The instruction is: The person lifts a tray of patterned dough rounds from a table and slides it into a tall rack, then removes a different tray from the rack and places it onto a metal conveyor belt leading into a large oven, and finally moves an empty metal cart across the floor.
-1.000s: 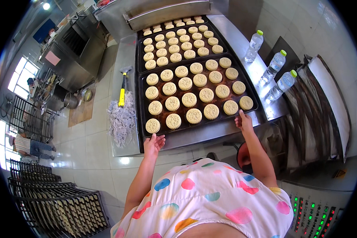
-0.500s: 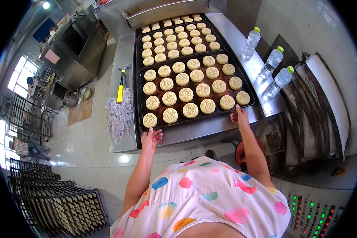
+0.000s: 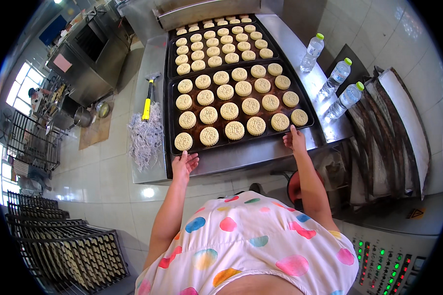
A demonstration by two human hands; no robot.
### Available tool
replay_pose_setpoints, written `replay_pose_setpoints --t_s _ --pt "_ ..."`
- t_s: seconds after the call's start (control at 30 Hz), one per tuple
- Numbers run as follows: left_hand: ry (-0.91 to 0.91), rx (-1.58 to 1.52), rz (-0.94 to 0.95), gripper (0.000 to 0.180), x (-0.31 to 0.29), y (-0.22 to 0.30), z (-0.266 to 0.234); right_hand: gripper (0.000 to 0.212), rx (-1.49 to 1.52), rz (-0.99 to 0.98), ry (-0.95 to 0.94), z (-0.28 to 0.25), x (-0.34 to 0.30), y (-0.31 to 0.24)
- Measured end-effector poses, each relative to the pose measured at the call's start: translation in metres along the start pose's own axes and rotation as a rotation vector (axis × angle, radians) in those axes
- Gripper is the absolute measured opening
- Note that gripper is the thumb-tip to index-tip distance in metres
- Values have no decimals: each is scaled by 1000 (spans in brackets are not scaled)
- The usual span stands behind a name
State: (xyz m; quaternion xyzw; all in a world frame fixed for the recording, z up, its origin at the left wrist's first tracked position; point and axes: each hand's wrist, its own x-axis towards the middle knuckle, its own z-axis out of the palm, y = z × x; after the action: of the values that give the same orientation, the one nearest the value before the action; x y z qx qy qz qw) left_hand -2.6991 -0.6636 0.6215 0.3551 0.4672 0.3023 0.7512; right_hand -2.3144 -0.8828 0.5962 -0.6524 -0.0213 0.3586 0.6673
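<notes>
Both my hands are at the near edge of a dark baking tray (image 3: 216, 146) holding rows of round, pale, stamped mooncakes (image 3: 229, 110). At the near left corner, my left hand (image 3: 184, 166) has its thumb over the rim and its fingers curled at the edge. My right hand (image 3: 295, 139) grips the near right corner likewise, thumb up against the rim. Parts of the fingers are hidden below the edge. A second tray (image 3: 170, 58) of mooncakes sits directly beyond the first, and further mooncakes show at the metal opening behind it.
Three water bottles (image 3: 339, 77) stand along the metal table's right side. A yellow-handled string mop (image 3: 146, 140) lies at left. Dark trays (image 3: 379, 132) lean at right, above a panel of lit indicators (image 3: 386, 265). Racks (image 3: 69, 250) and a person (image 3: 36, 96) are at far left.
The whole view has shifted slightly, with the tray and table appearing a little higher. My hands keep their hold on the tray's corners. Any slide of the tray is too small to tell.
</notes>
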Motion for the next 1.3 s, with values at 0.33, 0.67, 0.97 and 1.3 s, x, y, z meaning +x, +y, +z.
replay_pose_setpoints --t_s 0.33,0.67,0.97,1.3 --pt "17 -11 -2 26 3 1 1 40 -11 19 0 3 3 -1" --pt "11 5 -12 27 8 3 1 39 12 -16 -3 4 8 -2" --pt "14 35 -15 28 8 6 2 41 -14 11 -17 4 11 -3" --pt "27 43 -38 28 15 5 0 41 13 7 -22 6 17 -5"
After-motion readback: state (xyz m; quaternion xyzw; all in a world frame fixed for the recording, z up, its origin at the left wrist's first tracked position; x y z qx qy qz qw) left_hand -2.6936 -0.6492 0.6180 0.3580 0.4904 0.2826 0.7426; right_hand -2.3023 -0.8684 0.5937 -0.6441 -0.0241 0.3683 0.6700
